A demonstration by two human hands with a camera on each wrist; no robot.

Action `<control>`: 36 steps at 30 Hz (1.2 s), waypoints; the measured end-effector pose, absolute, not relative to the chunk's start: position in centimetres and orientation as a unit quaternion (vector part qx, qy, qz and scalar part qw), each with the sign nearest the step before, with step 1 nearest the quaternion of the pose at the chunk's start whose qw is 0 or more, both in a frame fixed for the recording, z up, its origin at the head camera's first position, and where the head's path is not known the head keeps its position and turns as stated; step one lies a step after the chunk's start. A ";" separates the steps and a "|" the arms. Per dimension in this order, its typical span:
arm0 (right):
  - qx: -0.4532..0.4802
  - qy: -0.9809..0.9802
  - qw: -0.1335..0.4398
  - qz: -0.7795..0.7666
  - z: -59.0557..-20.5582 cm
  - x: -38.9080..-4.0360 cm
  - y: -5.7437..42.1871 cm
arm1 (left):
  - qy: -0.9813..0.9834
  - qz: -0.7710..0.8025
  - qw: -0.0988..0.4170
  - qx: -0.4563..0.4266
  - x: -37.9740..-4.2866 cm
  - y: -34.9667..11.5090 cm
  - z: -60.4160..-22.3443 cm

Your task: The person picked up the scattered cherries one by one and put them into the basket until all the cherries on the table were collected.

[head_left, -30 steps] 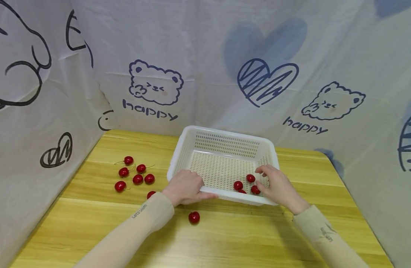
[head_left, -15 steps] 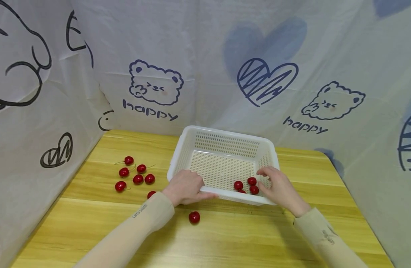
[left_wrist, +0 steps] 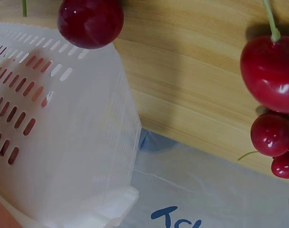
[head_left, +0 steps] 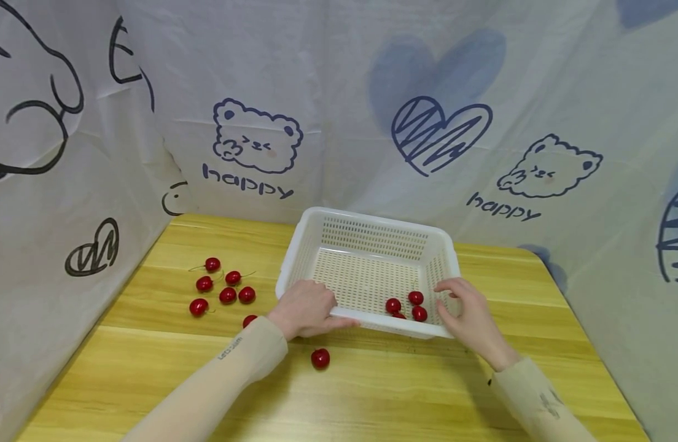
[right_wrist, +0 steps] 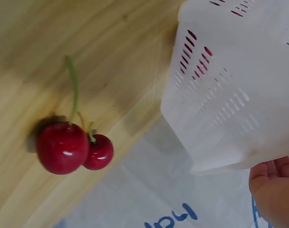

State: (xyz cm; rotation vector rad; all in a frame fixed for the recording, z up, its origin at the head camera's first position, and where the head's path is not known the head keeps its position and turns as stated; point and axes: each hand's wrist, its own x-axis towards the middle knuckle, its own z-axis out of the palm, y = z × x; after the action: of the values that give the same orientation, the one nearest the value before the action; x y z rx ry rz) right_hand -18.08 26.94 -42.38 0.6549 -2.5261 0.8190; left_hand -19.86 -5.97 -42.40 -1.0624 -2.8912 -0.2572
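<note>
A white perforated plastic basket (head_left: 366, 216) stands on the wooden table. My left hand (head_left: 306, 307) grips its front rim near the left corner, thumb along the outside. Inside, several red cherries (head_left: 416, 298) lie in the front right corner. My right hand (head_left: 468, 316) is at the basket's right rim, thumb and fingers apart, with nothing between them. In the right wrist view, its fingers (right_wrist: 273, 187) show right at the rim, and two stemmed cherries (right_wrist: 62, 148) lie on the table. My right forearm mostly hides those in the head view.
Several loose cherries (head_left: 227, 295) lie on the table left of the basket. A single cherry (head_left: 320, 358) sits in front of it, and another cherry (head_left: 249, 320) is partly behind my left sleeve. A printed white cloth (head_left: 344, 153) hangs around the table (head_left: 383, 399).
My right hand has drawn back to the right, from over the cherries to the basket's rim. One cherry in the basket has rolled slightly forward. My left hand has stayed put.
</note>
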 end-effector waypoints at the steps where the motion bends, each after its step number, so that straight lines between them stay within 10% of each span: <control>1: 0.232 -0.901 0.210 0.300 -42.5 -17.9 27.1 | -0.935 -0.084 0.026 -0.344 -19.9 -6.0 -42.4; 22: 0.176 -0.867 0.321 0.338 -44.1 -16.0 30.2 | -0.933 -0.084 0.036 -0.348 -19.8 -5.9 -42.5; 36: 0.107 -0.908 0.274 0.298 -46.0 -14.5 33.7 | -0.934 -0.081 0.036 -0.347 -19.7 -5.9 -42.2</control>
State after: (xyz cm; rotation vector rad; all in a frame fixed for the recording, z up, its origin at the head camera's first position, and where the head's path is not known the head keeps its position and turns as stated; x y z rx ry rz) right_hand -14.48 33.72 -46.02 0.2879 -2.4436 0.8004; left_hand -19.68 -5.94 -42.21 -1.0645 -2.8677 -0.2494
